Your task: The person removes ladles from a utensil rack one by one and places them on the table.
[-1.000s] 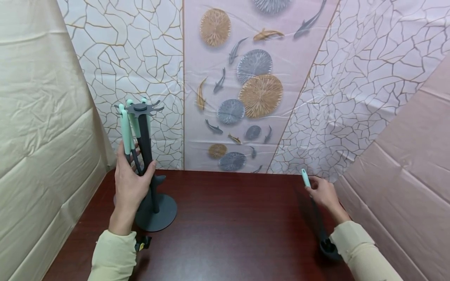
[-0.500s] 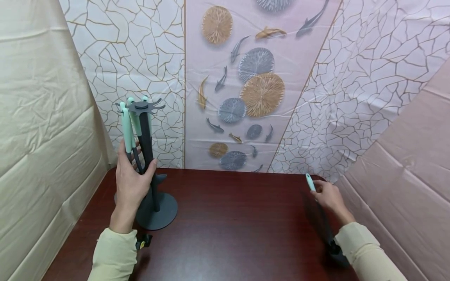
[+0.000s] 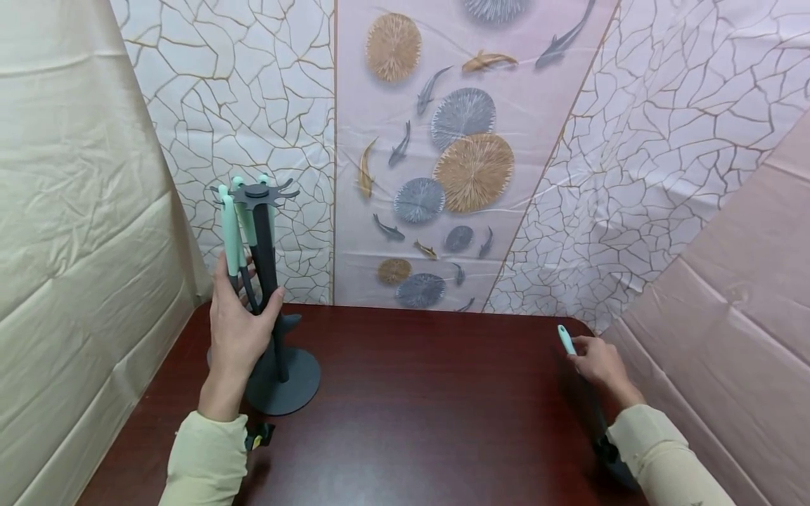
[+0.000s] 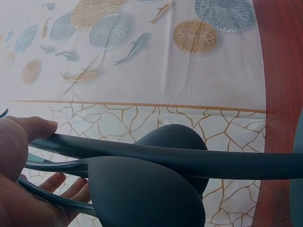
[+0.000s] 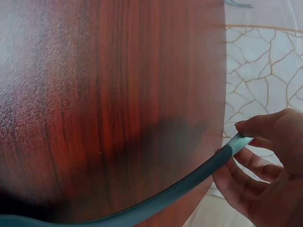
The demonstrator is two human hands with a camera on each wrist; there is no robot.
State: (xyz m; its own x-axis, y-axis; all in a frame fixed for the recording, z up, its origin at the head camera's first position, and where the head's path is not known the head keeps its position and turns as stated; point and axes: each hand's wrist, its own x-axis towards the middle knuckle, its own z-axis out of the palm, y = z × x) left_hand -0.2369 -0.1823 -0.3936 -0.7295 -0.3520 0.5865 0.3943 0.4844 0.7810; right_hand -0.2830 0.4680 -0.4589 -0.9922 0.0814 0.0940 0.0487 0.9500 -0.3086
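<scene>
At the left of the head view, my left hand grips the dark post of a utensil stand from its left side. Several mint-handled kitchen utensils hang from the stand's hooked top. In the left wrist view, my thumb lies against the post, and broad dark utensil heads hang beside it. Over at the right, my right hand pinches the mint handle of a dark ladle. Its shaft slants down toward me, and my sleeve partly hides the rounded head.
A dark red wooden table lies beneath both hands. Patterned cloth hangs behind it, with plain fabric panels at the sides. A small black device sits at my left wrist.
My right hand has shifted a little to the right and nearer to me, carrying the ladle along. The left hand and the stand stay where they were.
</scene>
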